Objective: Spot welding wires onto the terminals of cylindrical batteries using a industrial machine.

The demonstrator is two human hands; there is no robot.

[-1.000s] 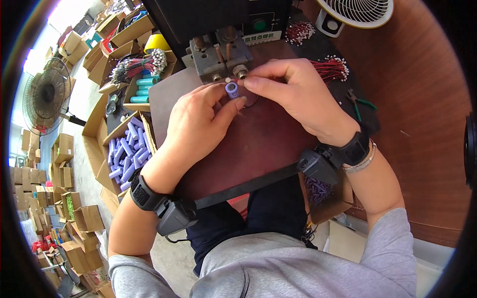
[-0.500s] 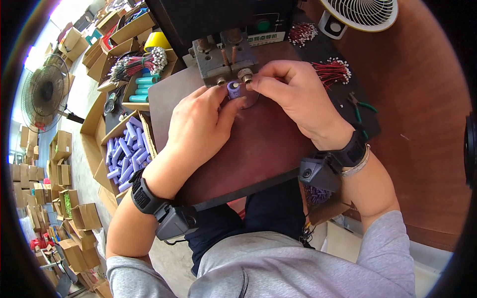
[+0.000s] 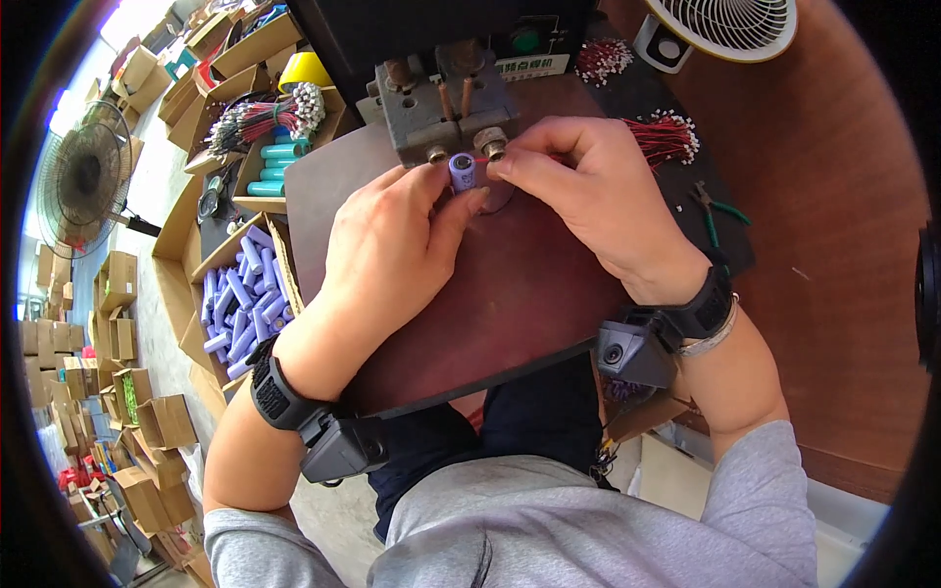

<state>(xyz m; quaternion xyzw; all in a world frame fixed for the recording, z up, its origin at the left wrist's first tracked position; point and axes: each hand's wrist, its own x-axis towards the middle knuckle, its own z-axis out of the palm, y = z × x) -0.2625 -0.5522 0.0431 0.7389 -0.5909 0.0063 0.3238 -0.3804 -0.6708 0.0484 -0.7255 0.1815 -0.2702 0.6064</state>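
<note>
A purple cylindrical battery cell (image 3: 463,174) stands nearly upright just below the metal head of a spot welder (image 3: 431,120). My left hand (image 3: 387,240) grips the cell between thumb and fingers, its end facing up. Close beside it on the right, my right hand (image 3: 588,191) is closed in a pinch on a thin red wire (image 3: 480,161), which reaches toward the top of the cell. Most of the wire is hidden by the fingers. Two copper-coloured pins (image 3: 467,96) rise from the welder head, above the cell.
An open carton of purple cells (image 3: 245,299) sits left of the brown work board (image 3: 470,323). Behind it are teal cells (image 3: 279,162) and a wire bundle (image 3: 265,122). To the right lie red-black leads (image 3: 667,139), green-handled pliers (image 3: 714,211) and a small white fan (image 3: 725,24).
The pale spot on top of the cell no longer shows; its end now looks dark with a light rim. Both hands keep their grips, and the view has shifted slightly.
</note>
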